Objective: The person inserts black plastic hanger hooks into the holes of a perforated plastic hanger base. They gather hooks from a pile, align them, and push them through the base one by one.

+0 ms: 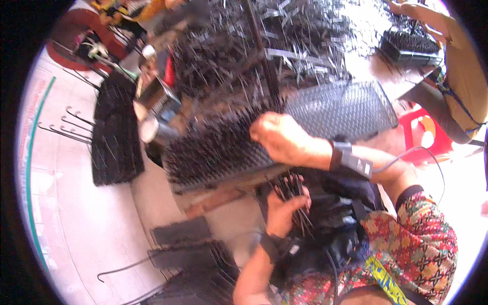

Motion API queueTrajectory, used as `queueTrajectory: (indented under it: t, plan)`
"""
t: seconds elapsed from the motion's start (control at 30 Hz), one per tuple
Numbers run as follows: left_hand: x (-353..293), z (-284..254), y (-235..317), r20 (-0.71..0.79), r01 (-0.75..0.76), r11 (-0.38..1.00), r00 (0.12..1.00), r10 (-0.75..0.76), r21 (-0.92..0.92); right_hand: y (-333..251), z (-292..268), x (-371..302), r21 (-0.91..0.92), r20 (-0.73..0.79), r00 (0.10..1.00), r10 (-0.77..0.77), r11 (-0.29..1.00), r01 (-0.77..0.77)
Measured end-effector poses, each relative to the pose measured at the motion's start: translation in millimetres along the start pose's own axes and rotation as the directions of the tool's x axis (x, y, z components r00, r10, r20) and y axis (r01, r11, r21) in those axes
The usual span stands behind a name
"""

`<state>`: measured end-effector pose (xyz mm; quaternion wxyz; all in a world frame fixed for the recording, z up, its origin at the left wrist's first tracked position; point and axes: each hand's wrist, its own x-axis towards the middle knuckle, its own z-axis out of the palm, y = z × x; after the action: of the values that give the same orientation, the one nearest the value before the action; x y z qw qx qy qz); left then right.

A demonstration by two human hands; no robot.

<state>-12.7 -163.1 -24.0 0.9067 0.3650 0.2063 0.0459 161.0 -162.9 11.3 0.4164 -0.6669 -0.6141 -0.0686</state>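
A long black perforated tray (340, 109) lies slantwise on the table before me. Its left part bristles with thin black pins (213, 145) standing upright in rows, while its right part shows bare grid. Over the boundary between the two, my right hand (284, 137) is closed in a pinch; whatever its fingertips hold is hidden. Closer to my body and below the tray's front edge, my left hand (284, 211) grips a loose bundle of thin black rods (297, 203), their ends sticking out above and below the fingers.
Loose black strips (229, 61) are heaped behind the tray, with a dark upright post (262, 51) among them. Small containers (155, 129) stand at the left. Pin-filled black racks (117, 132) and hooked rods fill the floor side. A co-worker's arm (465, 76), another tray (409, 46) and a red stool (424, 132) are at right.
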Motion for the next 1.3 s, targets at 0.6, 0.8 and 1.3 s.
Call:
queueTrajectory:
  t: [0.6,0.8,1.3]
  plan:
    - [-4,9,3,-0.009,0.014,0.998,1.0,-0.014,-0.063,-6,-11,23,-0.263,0.169,0.985,-0.038,0.961,0.082]
    - [-6,22,13,0.019,-0.03,0.99,0.999,0.033,-0.138,-17,-33,10,-0.071,-0.13,0.987,-0.09,0.994,0.081]
    - [-17,58,38,-0.089,-0.232,0.949,0.972,0.218,-0.214,-93,-96,-119,0.656,0.72,0.601,0.346,-0.06,-0.752]
